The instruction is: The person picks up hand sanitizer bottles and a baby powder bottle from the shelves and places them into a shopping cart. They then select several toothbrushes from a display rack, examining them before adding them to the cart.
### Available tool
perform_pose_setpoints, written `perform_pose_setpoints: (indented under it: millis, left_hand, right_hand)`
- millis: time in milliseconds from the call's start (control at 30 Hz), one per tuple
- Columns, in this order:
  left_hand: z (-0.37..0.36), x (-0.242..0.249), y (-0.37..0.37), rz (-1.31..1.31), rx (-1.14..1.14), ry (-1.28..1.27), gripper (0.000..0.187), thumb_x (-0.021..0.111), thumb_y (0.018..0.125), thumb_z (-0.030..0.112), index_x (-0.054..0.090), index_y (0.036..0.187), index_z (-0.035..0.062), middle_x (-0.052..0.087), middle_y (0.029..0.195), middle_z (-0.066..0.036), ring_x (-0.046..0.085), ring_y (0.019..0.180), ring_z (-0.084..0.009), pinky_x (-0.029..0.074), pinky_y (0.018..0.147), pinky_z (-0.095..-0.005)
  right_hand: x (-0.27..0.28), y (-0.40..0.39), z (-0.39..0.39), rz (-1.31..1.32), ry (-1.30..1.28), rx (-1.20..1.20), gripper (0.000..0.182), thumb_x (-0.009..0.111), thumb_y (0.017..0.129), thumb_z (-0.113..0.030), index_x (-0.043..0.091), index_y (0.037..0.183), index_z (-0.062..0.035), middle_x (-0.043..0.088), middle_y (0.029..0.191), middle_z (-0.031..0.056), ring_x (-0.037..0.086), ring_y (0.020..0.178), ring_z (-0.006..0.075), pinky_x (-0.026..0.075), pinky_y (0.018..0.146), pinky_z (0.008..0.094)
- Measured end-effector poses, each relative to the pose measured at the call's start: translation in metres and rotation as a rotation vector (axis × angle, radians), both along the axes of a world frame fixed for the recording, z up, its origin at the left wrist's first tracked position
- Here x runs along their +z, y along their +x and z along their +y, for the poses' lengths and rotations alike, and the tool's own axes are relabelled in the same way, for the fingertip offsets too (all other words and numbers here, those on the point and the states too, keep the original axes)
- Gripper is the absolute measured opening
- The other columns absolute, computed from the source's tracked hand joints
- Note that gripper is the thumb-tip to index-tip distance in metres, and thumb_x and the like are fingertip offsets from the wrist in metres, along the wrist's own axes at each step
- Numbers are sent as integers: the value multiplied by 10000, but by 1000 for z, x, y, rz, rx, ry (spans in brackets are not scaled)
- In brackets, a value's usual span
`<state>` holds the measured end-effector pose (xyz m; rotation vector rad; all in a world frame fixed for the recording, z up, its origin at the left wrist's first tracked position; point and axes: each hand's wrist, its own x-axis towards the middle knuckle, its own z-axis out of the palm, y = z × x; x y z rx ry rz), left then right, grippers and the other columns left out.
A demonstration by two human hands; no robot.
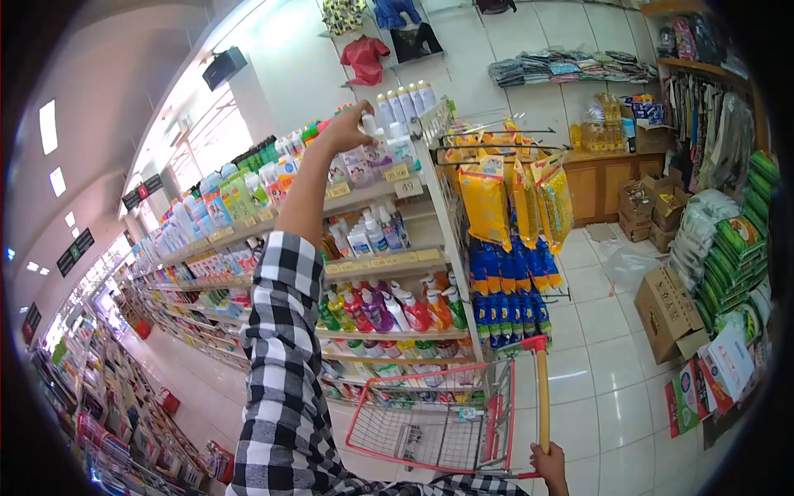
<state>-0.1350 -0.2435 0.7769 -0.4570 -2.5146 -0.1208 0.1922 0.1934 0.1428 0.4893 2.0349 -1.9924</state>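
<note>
My left hand [347, 131] is raised to the top shelf, with its fingers closed round the top of a white bottle [369, 124]. Beside it stand white bottles with pale caps [405, 103] and small purple-and-white packs [379, 155]. Low at the right, my right hand [549, 461] is wrapped round the yellow handle [542, 397] of a shopping cart. The cart's wire basket [430, 413] has a red rim, and a small light-blue and white pack [471, 413] is in it.
Shelves of bottles [380, 335] run away to the left. Yellow bags [488, 202] and blue packs [506, 318] hang at the shelf end. Farther right are cardboard boxes [668, 314] and stacked green packs [728, 264]. An aisle floor [186, 355] separates the shelves from another rack at left.
</note>
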Motion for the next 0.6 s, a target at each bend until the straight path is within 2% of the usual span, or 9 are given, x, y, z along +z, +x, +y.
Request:
perform_pose_setpoints:
  millis: [67,133,167,233,333,367,467,533,600]
  left_hand:
    - [5,-4,2,92,15,-113,665,837,604,204,482,1156,97,627,1025,-176,605,982,-336,475,847,-396]
    - [8,-6,0,21,25,-101,655,837,604,230,487,1140,90,635,1025,-167,608,989,-336,455,853,-402]
    - [8,-4,-2,17,25,-108,655,837,604,230,487,1140,90,635,1025,-167,608,989,-336,455,853,-402]
    - [7,-13,-8,25,33,-146,644,832,607,259,505,1135,88,650,999,-153,616,989,-325,425,863,-402]
    - [10,-19,-7,-23,49,-139,632,826,614,274,524,1137,87,663,980,-144,623,981,-308,403,870,-400]
    - [11,-21,-7,-11,47,-173,619,826,618,267,540,1138,89,671,978,-143,625,978,-304,411,863,-392]
    - [14,-22,-6,19,83,-207,600,823,626,269,548,1127,85,674,962,-136,632,947,-307,405,882,-412]
    - [15,-27,-4,-25,76,-155,576,817,634,266,558,1120,93,663,986,-120,594,1012,-306,377,937,-434]
    - [15,-28,0,150,121,-316,573,813,636,275,562,1123,105,622,1070,-107,507,1125,-304,333,989,-455]
  right_hand:
    - [-6,-1,3,13,-8,7,253,670,856,-211,571,837,21,602,645,82,591,537,141,489,496,277]
    - [-29,-2,10,90,36,122,480,658,861,-410,626,1076,18,636,738,120,603,590,190,490,521,309]
    - [-15,-2,5,87,29,122,480,658,861,-410,626,1076,18,636,738,120,603,590,190,490,521,309]
    - [12,1,2,49,22,35,270,683,860,-273,623,874,-11,545,608,10,487,507,79,403,452,245]
    - [13,0,1,22,47,42,288,677,864,-307,609,830,-29,569,637,28,504,521,93,407,453,256]
    - [19,0,-2,89,67,16,324,664,874,-321,560,730,-50,504,551,16,461,440,120,387,414,270]
    - [24,-2,-3,-77,-2,25,250,671,850,-209,574,838,21,601,652,84,589,540,140,491,500,277]
    - [21,2,-2,-86,-17,28,245,668,848,-205,575,843,22,600,656,85,589,540,141,492,502,278]
    - [23,-3,-3,-71,-42,32,241,664,847,-201,575,849,23,600,660,85,588,541,141,493,505,278]
